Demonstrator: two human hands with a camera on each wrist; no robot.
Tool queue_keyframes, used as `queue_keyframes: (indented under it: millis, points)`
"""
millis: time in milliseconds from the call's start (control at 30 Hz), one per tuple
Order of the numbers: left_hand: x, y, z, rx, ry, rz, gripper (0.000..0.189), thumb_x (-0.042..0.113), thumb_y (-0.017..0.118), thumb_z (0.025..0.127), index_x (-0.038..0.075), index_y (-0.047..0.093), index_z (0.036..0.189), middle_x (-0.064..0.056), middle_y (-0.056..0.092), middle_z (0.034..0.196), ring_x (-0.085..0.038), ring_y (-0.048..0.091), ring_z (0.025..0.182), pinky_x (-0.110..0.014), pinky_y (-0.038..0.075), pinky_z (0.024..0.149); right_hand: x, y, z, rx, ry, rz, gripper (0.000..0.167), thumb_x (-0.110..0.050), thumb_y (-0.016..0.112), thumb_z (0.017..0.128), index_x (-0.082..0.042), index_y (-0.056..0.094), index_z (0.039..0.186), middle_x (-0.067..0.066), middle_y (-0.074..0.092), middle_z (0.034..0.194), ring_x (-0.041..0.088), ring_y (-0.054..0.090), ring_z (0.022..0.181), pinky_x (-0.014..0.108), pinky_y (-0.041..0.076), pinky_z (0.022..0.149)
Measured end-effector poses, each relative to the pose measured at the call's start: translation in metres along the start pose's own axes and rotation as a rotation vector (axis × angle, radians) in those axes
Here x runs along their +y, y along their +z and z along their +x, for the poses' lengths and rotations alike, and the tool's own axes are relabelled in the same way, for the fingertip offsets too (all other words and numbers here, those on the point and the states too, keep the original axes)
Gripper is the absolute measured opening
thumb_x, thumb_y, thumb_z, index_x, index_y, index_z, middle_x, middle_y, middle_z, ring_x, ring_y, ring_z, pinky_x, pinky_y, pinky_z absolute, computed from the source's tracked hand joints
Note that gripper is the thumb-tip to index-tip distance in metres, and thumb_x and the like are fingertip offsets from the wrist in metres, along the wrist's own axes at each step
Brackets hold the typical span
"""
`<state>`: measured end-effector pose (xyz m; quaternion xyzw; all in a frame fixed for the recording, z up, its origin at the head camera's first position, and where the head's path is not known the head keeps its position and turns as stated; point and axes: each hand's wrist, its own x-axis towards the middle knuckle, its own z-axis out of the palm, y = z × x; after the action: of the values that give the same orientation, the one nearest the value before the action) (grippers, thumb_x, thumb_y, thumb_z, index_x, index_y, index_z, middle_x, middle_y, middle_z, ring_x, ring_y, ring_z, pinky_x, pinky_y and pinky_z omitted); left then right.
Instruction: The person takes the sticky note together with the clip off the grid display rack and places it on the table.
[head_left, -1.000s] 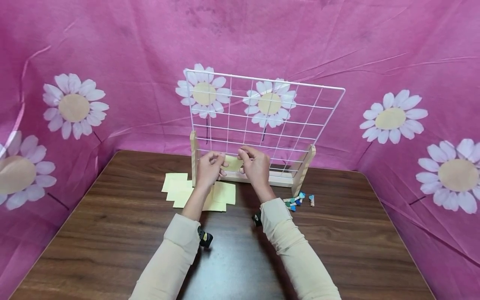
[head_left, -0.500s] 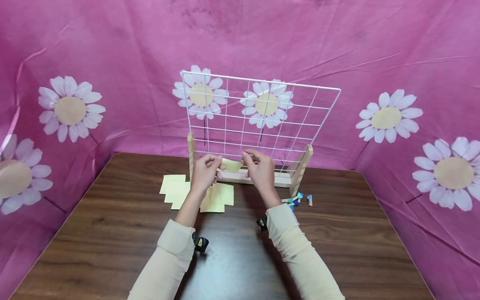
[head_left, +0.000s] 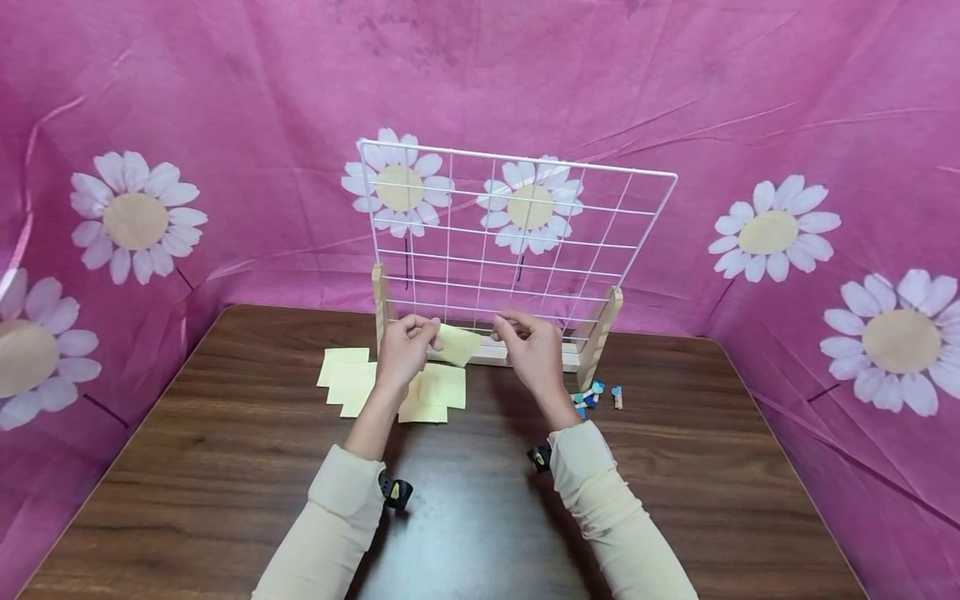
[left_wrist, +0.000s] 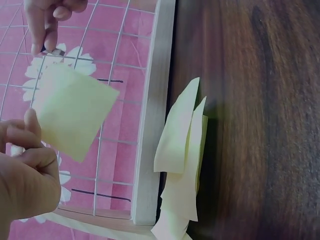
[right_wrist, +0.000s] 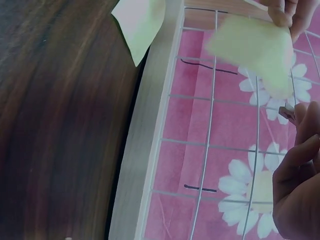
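My left hand (head_left: 403,354) pinches a yellow sticky note (head_left: 459,344) by its edge, in front of the white wire grid (head_left: 517,218). The note hangs tilted, its far corner pointing toward my right hand (head_left: 536,352). Between the right thumb and fingertips is a small wooden clothespin (right_wrist: 287,114), its tip poking out toward the note in the right wrist view. In the left wrist view a gap shows between the right fingertips and the note (left_wrist: 75,107). Most of the clothespin is hidden by the fingers.
Several yellow notes (head_left: 348,383) overlap on the brown table (head_left: 675,483), left of and below the grid. Small clothespins with blue and green tops (head_left: 588,397) lie by the right foot of the wooden stand (head_left: 600,337). A pink flowered cloth (head_left: 262,100) surrounds the table.
My right hand has shifted right and slightly down, away from the note. The note, in my left hand, has dropped a little and tilted. The head view has shifted slightly.
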<state>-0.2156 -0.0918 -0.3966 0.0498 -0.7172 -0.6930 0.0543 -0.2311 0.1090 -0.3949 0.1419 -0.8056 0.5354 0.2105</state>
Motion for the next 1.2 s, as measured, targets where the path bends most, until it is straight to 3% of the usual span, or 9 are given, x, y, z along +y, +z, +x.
queue_keyframes:
  millis: [100, 267, 467, 633, 833, 933, 1067, 1200]
  points:
    - [-0.001, 0.0, -0.001, 0.022, 0.013, 0.032, 0.021, 0.021, 0.066, 0.098, 0.002, 0.069, 0.088, 0.002, 0.062, 0.064, -0.006, 0.038, 0.047, -0.018, 0.029, 0.044, 0.002, -0.005, -0.004, -0.005, 0.016, -0.004, 0.017, -0.015, 0.071, 0.097, -0.002, 0.078, 0.104, 0.011, 0.074, 0.075, 0.025, 0.057, 0.038, 0.019, 0.04, 0.035]
    - [-0.002, 0.0, -0.003, 0.04, 0.01, 0.078, 0.02, 0.018, 0.068, 0.095, 0.0, 0.072, 0.088, 0.002, 0.058, 0.07, -0.01, 0.046, 0.059, -0.02, 0.035, 0.049, 0.009, -0.015, -0.01, -0.002, 0.046, -0.006, 0.017, -0.016, 0.07, 0.098, -0.002, 0.078, 0.102, 0.008, 0.074, 0.075, 0.018, 0.056, 0.038, 0.02, 0.04, 0.036]
    - [-0.005, -0.001, -0.005, 0.032, -0.016, 0.098, 0.019, 0.018, 0.069, 0.094, 0.0, 0.071, 0.089, -0.003, 0.061, 0.084, -0.016, 0.051, 0.074, -0.025, 0.043, 0.063, 0.018, -0.024, -0.02, -0.016, 0.143, 0.015, 0.017, -0.014, 0.07, 0.097, 0.002, 0.077, 0.101, 0.012, 0.073, 0.074, 0.01, 0.055, 0.038, 0.019, 0.043, 0.037]
    - [-0.008, -0.003, -0.005, 0.011, -0.031, 0.125, 0.021, 0.021, 0.068, 0.096, 0.001, 0.07, 0.092, -0.008, 0.063, 0.098, -0.022, 0.051, 0.092, -0.033, 0.044, 0.075, 0.023, -0.031, -0.024, -0.021, 0.187, 0.046, 0.019, -0.014, 0.07, 0.098, 0.003, 0.076, 0.104, 0.014, 0.072, 0.075, 0.011, 0.055, 0.038, 0.019, 0.043, 0.036]
    - [-0.013, -0.004, -0.005, -0.007, -0.03, 0.144, 0.023, 0.022, 0.066, 0.097, -0.001, 0.071, 0.096, -0.013, 0.062, 0.116, -0.026, 0.052, 0.1, -0.035, 0.044, 0.079, 0.026, -0.043, -0.029, 0.008, 0.223, -0.006, 0.019, -0.018, 0.07, 0.098, -0.002, 0.077, 0.106, 0.014, 0.073, 0.076, 0.013, 0.057, 0.039, 0.026, 0.04, 0.027]
    - [-0.015, -0.004, -0.004, -0.01, -0.033, 0.146, 0.022, 0.021, 0.066, 0.096, -0.001, 0.071, 0.096, -0.013, 0.061, 0.122, -0.026, 0.053, 0.1, -0.035, 0.044, 0.078, 0.029, -0.05, -0.031, 0.031, 0.22, -0.026, 0.019, -0.018, 0.07, 0.098, -0.001, 0.077, 0.105, 0.016, 0.073, 0.077, 0.013, 0.058, 0.039, 0.025, 0.043, 0.031]
    - [-0.016, -0.004, -0.004, -0.022, -0.022, 0.152, 0.019, 0.018, 0.065, 0.096, 0.0, 0.071, 0.097, -0.009, 0.057, 0.112, -0.022, 0.05, 0.098, -0.033, 0.043, 0.079, 0.021, -0.06, -0.033, 0.059, 0.244, -0.017, 0.017, -0.01, 0.069, 0.098, 0.006, 0.075, 0.103, 0.026, 0.072, 0.08, 0.008, 0.056, 0.038, 0.017, 0.046, 0.038]
    - [-0.017, -0.005, -0.005, -0.047, -0.001, 0.134, 0.016, 0.013, 0.065, 0.097, -0.002, 0.07, 0.096, -0.003, 0.053, 0.09, -0.017, 0.047, 0.083, -0.029, 0.041, 0.072, 0.021, -0.067, -0.036, 0.08, 0.291, 0.001, 0.018, -0.006, 0.068, 0.098, 0.009, 0.074, 0.104, 0.032, 0.07, 0.083, 0.004, 0.054, 0.036, 0.023, 0.05, 0.036]
